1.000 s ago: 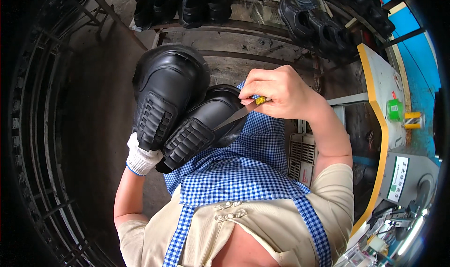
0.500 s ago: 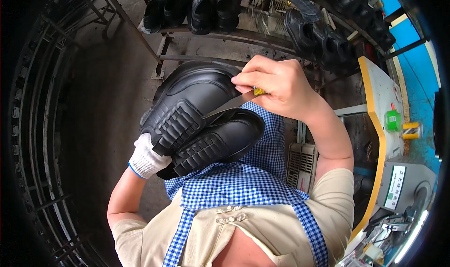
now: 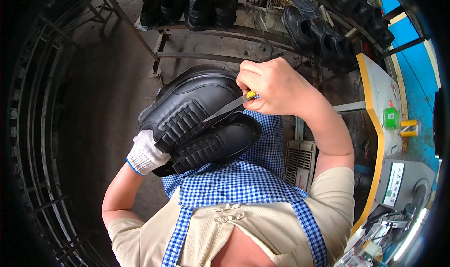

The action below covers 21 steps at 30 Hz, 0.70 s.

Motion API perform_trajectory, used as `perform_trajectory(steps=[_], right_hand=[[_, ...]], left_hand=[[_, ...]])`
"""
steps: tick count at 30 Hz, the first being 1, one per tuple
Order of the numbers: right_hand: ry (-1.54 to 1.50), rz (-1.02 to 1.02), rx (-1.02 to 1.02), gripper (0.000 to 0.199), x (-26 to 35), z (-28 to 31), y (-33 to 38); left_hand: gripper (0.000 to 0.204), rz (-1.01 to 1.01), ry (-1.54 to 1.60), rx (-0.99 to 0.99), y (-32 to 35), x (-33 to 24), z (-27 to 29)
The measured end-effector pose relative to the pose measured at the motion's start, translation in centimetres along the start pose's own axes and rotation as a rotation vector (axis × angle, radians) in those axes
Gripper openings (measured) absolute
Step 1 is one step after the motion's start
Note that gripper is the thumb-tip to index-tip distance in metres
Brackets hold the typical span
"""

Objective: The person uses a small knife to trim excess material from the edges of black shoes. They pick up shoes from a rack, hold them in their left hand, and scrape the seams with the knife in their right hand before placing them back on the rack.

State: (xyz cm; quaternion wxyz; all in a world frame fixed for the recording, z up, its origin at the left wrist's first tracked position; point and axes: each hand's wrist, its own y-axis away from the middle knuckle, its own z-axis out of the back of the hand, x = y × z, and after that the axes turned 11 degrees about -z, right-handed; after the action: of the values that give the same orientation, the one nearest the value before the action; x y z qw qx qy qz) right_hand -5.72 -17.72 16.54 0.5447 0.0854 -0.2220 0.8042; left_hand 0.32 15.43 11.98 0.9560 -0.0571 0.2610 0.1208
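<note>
My left hand (image 3: 147, 152), in a white knit glove with a blue hem, is closed around the heel end of a black shoe (image 3: 200, 94). A second black shoe (image 3: 236, 138) lies against it, nearer to me, over my blue checked apron (image 3: 225, 185). Both have a ridged, padded panel; the gloved fingers are mostly hidden behind them. Bare, my right hand (image 3: 275, 86) grips a knife (image 3: 227, 109) by its yellow-wrapped handle. Its pointed blade slants down to the left across the first shoe, the tip beside that shoe's ridged panel.
Ahead, several black shoes (image 3: 200, 8) stand on a metal rack (image 3: 211, 29), with more at the upper right. Metal racking (image 3: 40, 140) runs along the left. To the right are a yellow-edged bench (image 3: 372, 122), a green tape roll (image 3: 391, 118), a grey machine (image 3: 403, 182) and a plastic crate (image 3: 300, 159).
The knife has come up from between the two shoes, and its blade now shows to the tip over the first shoe. My right hand has shifted slightly right, its fingers more curled.
</note>
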Motion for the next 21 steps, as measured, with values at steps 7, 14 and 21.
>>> perform_trajectory(steps=[7,14,21], right_hand=[[-0.564,-0.152,-0.095,0.02,-2.5,-1.6,2.6],[-1.348,-0.508,-0.443,0.009,-8.2,-8.7,11.3],[-1.34,-1.073,-1.044,0.01,-9.0,-19.7,16.7]], left_hand=[[0.062,-0.053,-0.068,0.011,1.0,1.6,-1.4],[0.059,-0.138,-0.165,-0.093,-1.8,1.6,-1.6],[0.042,-0.022,0.001,-0.074,-13.7,3.8,-3.8]])
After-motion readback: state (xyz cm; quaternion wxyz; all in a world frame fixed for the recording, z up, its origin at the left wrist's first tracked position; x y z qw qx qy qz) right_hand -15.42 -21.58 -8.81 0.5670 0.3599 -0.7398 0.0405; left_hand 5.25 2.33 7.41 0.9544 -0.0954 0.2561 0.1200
